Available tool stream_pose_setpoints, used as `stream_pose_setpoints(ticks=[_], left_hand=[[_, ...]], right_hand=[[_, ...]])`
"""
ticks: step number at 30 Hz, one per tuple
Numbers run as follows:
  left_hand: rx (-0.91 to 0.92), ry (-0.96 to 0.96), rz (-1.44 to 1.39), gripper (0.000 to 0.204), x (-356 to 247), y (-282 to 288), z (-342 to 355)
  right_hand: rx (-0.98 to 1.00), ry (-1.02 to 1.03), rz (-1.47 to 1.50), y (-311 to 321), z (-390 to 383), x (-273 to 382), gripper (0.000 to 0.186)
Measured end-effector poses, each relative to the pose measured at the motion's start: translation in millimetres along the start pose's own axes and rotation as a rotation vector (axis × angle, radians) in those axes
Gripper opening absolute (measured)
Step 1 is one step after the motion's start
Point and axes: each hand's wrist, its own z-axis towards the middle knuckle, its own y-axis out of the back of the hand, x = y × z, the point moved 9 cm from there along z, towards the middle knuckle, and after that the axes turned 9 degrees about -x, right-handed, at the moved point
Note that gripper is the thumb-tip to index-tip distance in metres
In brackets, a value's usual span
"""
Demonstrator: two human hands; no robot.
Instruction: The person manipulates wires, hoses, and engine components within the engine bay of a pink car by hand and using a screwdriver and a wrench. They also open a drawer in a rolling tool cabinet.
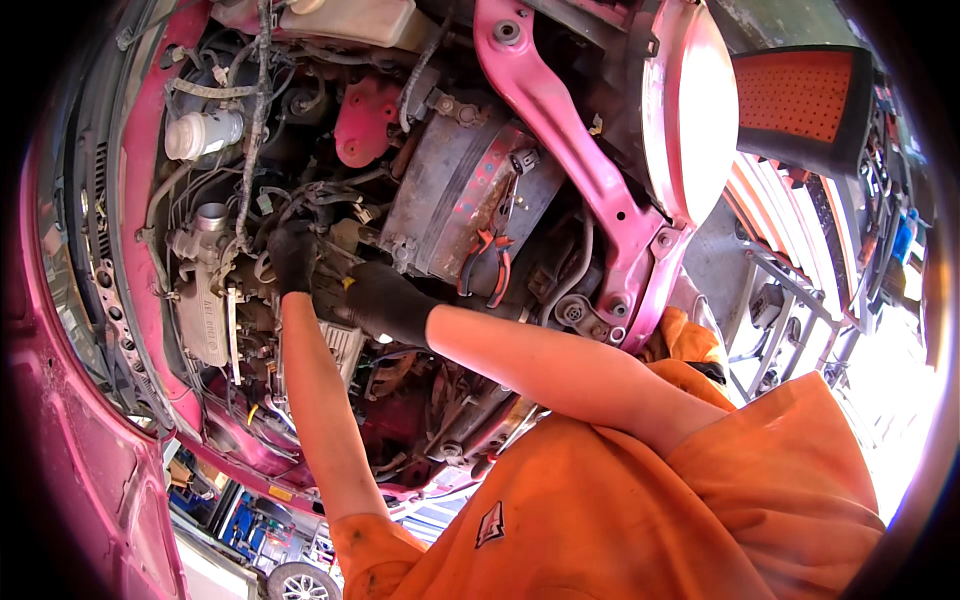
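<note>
Both my hands wear dark gloves and reach into the engine bay of a pink car. My left hand [292,260] is curled among the wires and hoses beside the metal intake manifold [203,315]. Close by on its right, my right hand [388,302] is bent inward with its fingers closed. What either hand grips is lost in shadow and behind the gloves. A wiring bundle [325,192] runs just above my left hand. Pliers [486,255] with orange and black handles lie on the dirty grey battery [430,195], beyond my right hand.
A pink crossmember [560,120] runs along the right, beside a bright headlight [692,110]. A white cylindrical canister [203,134] and a pale plastic reservoir [355,22] sit farther in. An orange perforated panel [795,95] and a metal-framed stand [785,300] are outside the car.
</note>
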Motion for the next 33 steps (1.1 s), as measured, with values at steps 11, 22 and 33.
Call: stream_pose_setpoints(ticks=[11,22,33], left_hand=[[-0.033,-0.021,-0.097,0.02,21,-3,-1],[-0.082,-0.144,0.018,0.021,1,3,-3],[0.096,-0.006,-0.079,0.022,8,-6,3]], right_hand=[[0.122,-0.524,0.647,-41,-1,-37,0.029],[-0.061,-0.105,0.168,-24,20,-15,0.022],[0.08,-0.15,0.1,12,10,-2,0.018]])
